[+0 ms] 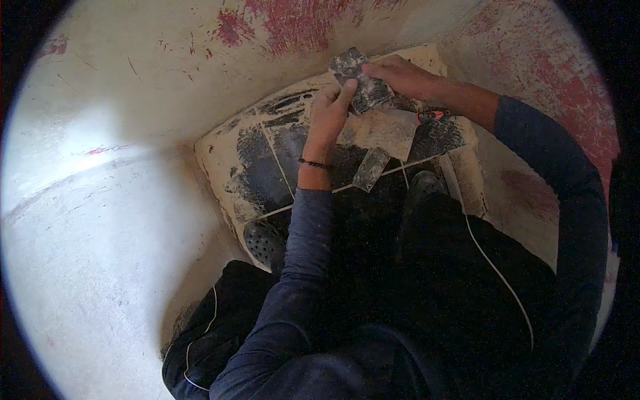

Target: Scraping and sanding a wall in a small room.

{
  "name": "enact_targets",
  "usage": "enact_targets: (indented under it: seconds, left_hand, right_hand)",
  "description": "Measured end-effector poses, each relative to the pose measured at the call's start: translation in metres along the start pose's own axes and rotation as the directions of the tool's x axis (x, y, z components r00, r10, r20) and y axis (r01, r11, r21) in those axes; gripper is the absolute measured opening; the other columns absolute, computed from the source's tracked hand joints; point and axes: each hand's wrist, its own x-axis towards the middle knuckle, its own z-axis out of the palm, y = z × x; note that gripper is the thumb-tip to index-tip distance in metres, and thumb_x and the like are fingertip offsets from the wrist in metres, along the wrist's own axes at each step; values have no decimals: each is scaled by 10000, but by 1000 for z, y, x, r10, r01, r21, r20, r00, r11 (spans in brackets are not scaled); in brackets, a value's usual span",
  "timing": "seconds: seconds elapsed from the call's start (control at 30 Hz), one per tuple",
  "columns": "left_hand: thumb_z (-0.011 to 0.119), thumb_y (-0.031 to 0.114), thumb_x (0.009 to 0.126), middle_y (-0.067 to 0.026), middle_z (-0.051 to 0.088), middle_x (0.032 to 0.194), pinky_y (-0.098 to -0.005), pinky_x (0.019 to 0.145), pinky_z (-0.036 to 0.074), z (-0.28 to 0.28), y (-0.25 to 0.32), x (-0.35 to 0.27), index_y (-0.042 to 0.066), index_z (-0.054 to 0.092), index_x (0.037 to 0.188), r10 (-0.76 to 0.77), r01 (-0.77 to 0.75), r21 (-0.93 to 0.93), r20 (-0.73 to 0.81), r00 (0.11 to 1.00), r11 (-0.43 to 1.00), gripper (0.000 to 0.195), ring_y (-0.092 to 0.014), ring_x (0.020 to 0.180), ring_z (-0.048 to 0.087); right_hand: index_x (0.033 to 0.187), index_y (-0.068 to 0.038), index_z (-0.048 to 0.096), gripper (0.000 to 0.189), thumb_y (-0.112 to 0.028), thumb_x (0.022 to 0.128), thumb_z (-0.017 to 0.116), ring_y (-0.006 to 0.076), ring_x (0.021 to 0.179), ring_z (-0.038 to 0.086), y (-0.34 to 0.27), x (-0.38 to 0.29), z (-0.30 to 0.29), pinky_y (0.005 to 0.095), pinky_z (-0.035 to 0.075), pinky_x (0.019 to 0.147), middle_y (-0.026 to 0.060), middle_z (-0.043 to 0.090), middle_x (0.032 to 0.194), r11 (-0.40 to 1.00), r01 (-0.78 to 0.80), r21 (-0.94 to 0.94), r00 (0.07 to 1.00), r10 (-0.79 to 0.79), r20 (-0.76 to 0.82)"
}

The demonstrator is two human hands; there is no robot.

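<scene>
A dark rectangular piece (367, 92), streaked with pale dust, is held between both hands above the floor. It could be sandpaper or thin tile; I cannot tell which. My left hand (329, 112) grips its near left edge, the thumb lying on its face. From the right, my right hand (406, 77) pinches its edge between thumb and fingers. Just below the hands lies a tan sheet (395, 132), flat on the floor. A smaller grey strip (371, 170) overlaps that sheet's near edge. Right of the sheet rests a tool with orange-red parts (434, 117), partly hidden.
Dusty dark floor tiles (272, 165) with pale joints lie ahead. Walls with worn red paint (295, 25) close in at front, left and right. My perforated shoes (262, 242) stand on the tiles. A thin white cord (492, 265) crosses my right leg.
</scene>
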Motion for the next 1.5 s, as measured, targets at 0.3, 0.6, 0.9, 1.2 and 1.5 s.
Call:
enact_targets:
  seconds: [0.3, 0.6, 0.9, 1.2, 1.5]
  left_hand:
    - [482, 486, 1058, 8, 535, 716, -320, 604, 380, 2, 0, 2, 69, 646, 849, 44, -46, -40, -37, 998, 998, 494, -122, 667, 498]
    - [591, 504, 1011, -12, 577, 800, -349, 711, 401, 4, 5, -4, 58, 656, 959, -18, 18, -25, -8, 1000, 1000, 454, -162, 756, 512]
    - [587, 446, 1029, 1, 577, 803, -333, 690, 400, -2, -2, 0, 74, 660, 894, -40, 40, 11, 13, 999, 999, 402, -124, 757, 512]
    - [609, 440, 1018, 4, 584, 775, -302, 662, 411, -1, -4, 3, 75, 675, 847, 5, -6, 3, 68, 998, 1000, 409, -120, 714, 509]
    - [629, 399, 1015, 13, 555, 707, -306, 615, 390, 2, 3, -3, 56, 625, 755, 12, -12, -15, 1, 1000, 1000, 431, -102, 669, 485]
  right_hand:
    - [891, -59, 715, 437, -466, 1013, 615, 78, 656, 488, -1, -3, 2, 317, 406, 595, -38, 564, 719, 993, -33, 115, 999, 36, -18]
    - [855, -67, 685, 440, -488, 980, 657, 80, 618, 422, -5, -6, 2, 335, 341, 547, -47, 497, 674, 992, -32, 120, 1000, 31, 4]
    - [1007, -13, 712, 524, -527, 996, 609, 116, 665, 567, -5, -5, -1, 367, 473, 609, 35, 641, 785, 998, -58, 18, 996, 56, 70]
    - [1167, 7, 688, 572, -528, 1030, 540, 142, 809, 671, -1, -4, 1, 340, 544, 740, 74, 711, 920, 1000, 9, 19, 1000, -8, -23]
    - [1144, -5, 683, 508, -486, 1032, 564, 100, 741, 622, 5, 0, 0, 302, 518, 683, 41, 691, 889, 999, 18, -31, 998, -17, 52]
